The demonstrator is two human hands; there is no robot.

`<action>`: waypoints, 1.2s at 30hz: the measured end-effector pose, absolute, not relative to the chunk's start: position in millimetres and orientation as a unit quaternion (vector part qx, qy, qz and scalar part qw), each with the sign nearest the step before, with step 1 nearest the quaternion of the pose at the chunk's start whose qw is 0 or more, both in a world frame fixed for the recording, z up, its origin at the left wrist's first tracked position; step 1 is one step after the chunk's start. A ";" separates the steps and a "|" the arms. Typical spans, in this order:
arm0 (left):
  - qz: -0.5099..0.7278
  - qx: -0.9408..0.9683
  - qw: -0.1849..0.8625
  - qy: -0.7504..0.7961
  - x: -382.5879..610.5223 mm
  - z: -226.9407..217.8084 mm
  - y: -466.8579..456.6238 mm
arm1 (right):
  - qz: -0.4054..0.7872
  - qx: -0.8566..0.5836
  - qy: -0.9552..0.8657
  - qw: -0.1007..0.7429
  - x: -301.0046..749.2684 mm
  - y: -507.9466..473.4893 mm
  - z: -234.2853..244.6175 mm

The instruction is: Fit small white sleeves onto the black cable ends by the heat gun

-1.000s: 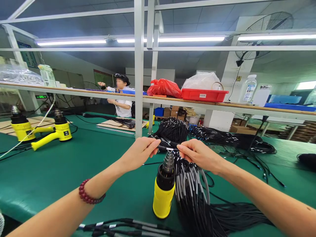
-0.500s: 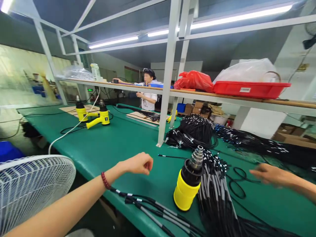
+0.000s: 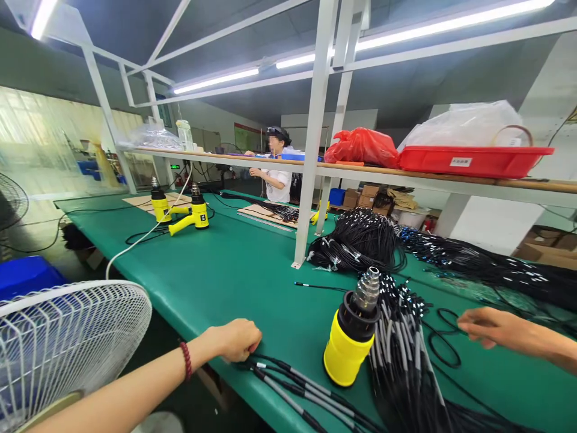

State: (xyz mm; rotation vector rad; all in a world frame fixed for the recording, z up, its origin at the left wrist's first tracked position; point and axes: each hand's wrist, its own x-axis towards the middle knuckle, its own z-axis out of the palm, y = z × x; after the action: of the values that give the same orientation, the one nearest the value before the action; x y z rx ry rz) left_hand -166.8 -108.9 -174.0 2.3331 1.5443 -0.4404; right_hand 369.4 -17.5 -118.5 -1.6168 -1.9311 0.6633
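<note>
Right hand (image 3: 484, 326) blurred; fan (image 3: 72, 337) cut off (left edge).

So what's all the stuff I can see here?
heat gun: one, yellow and black, upright in front
far heat guns: two, yellow, far left of table
cable piles: several, black, on right
finished cables: few, black and grey, near edge
table: one, green
fan: one, white, left
tray: one, red, on shelf
red bag: one, on shelf
co-worker: one, far end
left hand: on finished cables
right hand: above a cable loop
</note>
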 end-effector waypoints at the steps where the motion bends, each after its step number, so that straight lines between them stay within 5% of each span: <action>1: -0.157 0.815 0.142 0.540 -165.2 -172.4 -111.7 | 0.277 -0.596 -0.719 0.226 364.1 -20.4 -111.8; 9: -0.046 0.851 0.092 0.516 -169.1 -105.4 -109.8 | 0.231 -0.585 -0.764 0.146 337.2 -40.0 -39.3; 14: 0.082 0.868 0.127 0.474 -150.8 -32.4 -122.6 | 0.254 -0.548 -0.756 0.253 313.9 -67.1 0.1; 20: 0.202 0.903 -0.018 0.378 -80.3 21.7 -143.8 | 0.265 -0.442 -0.788 0.337 245.0 -125.4 39.0; 26: 0.250 0.906 -0.060 0.336 -19.6 42.0 -142.4 | 0.334 -0.358 -0.844 0.219 205.2 -163.0 44.2; 30: 0.270 0.898 -0.044 0.344 -11.4 42.0 -136.8 | 0.409 -0.378 -0.786 0.267 204.1 -153.1 35.7; 36: 0.254 0.884 -0.003 0.393 -21.4 39.3 -126.0 | 0.350 -0.432 -0.770 0.312 203.8 -135.2 33.4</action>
State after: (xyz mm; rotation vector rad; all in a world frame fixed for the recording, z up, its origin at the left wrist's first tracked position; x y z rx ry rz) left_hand -21.4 -126.0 39.3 2.7808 1.2370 0.8001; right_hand 203.8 -135.2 33.4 -1.1405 -2.0309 0.9246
